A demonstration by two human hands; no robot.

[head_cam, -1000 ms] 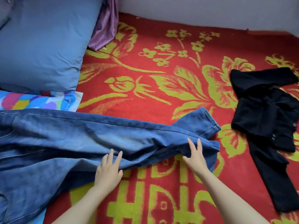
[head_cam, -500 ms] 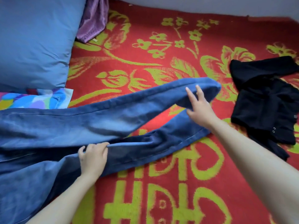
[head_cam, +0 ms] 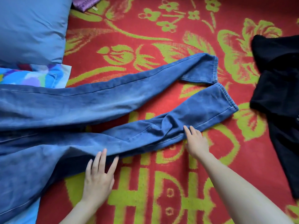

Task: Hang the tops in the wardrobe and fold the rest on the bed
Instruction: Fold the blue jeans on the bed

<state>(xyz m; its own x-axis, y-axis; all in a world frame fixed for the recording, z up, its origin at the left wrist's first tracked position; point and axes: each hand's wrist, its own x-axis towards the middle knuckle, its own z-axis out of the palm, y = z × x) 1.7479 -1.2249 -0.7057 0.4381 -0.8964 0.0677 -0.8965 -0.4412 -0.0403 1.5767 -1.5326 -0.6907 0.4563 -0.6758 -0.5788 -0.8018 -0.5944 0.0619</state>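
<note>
The blue jeans [head_cam: 97, 102] are spread on the red and green blanket [head_cam: 161, 191], with the upper part cut off at the left edge and both legs stretched rightward. The near leg's lower edge is touched by both hands. The left hand [head_cam: 98, 178] is laid flat with fingers straight, and the right hand [head_cam: 196, 141] is set nearer the hem, fingers also straight. Nothing is grasped. A black garment [head_cam: 278, 88] is seen well apart at the right, and a blue pillow [head_cam: 32, 29] at upper left.

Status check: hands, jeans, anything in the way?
Left hand, right hand open, touching jeans at near edge. Legs splayed, unfolded. Black garment apart, right.
</note>
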